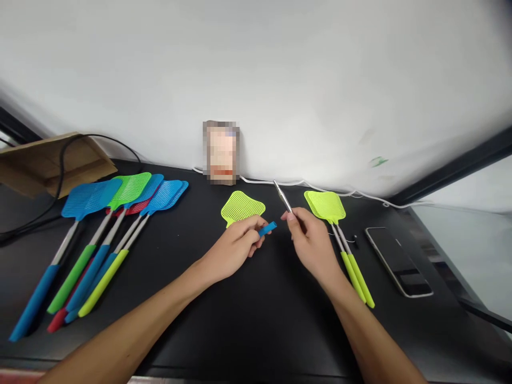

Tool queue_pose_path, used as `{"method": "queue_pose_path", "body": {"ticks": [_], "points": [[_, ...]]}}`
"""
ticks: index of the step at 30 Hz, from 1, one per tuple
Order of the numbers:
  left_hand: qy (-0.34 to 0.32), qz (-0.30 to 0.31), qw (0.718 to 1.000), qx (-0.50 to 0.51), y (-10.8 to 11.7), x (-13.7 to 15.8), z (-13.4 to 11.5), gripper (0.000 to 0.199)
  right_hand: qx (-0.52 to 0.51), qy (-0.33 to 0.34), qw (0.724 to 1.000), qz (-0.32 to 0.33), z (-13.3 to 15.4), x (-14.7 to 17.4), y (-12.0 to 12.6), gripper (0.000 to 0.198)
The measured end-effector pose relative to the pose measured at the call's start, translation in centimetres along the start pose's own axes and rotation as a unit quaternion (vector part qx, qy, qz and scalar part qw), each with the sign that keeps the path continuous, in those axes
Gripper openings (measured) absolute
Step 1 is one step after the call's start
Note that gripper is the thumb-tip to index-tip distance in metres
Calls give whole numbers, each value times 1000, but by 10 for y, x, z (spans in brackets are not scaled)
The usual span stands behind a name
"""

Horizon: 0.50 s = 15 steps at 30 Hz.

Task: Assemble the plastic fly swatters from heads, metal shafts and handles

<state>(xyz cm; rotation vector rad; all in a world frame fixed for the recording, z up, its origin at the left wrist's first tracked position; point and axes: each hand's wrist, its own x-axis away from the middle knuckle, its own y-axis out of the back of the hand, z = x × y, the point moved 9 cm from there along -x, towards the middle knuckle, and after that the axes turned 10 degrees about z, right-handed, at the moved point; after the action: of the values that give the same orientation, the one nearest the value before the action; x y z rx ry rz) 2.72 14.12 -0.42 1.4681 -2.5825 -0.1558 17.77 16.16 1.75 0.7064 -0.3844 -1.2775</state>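
My left hand (242, 240) is closed around a short blue tube (267, 229), whose open-looking end points right. Just beyond it is a yellow-green fly swatter head (242, 207); its lower end is hidden behind my fingers, so I cannot tell whether the hand touches it. A slim silver metal rod (283, 197) slants up and left out of my right hand (307, 234), pinched near its lower end. Rod and tube are apart. Two yellow-green fly swatters (338, 240) lie together to the right of my right hand.
Several blue, green and red fly swatters (116, 229) lie in a group on the left of the black table (240, 330). Behind them are a cardboard box (56, 160) and a black cable. A phone (400, 261) lies right; a blurred-out packet (221, 152) leans against the wall by a white cable.
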Motion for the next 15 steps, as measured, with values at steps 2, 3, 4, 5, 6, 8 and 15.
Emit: {"method": "queue_pose_path", "body": {"ticks": [2,3,4,5,6,8,15], "points": [[-4,-3,1000,-11,0,1,-2,17,-52,16,998,-29,0,1,10,29],[-6,-7,1000,-18,0,2,-3,18,-77,14,996,-43,-3,1,15,29],[-9,-12,1000,-24,1,3,-5,19,-105,6,993,-56,-6,2,18,29],[-12,-16,999,-31,1,3,-6,22,-139,-2,988,-70,-10,2,20,29],[-14,-20,999,-39,1,4,-7,26,-178,-6,981,-82,-13,3,22,30],[-18,-26,998,-56,1,5,-7,30,-258,0,960,-107,-17,4,23,28],[-16,-42,996,-83,2,4,1,23,-381,60,911,-144,-10,8,27,19]]}}
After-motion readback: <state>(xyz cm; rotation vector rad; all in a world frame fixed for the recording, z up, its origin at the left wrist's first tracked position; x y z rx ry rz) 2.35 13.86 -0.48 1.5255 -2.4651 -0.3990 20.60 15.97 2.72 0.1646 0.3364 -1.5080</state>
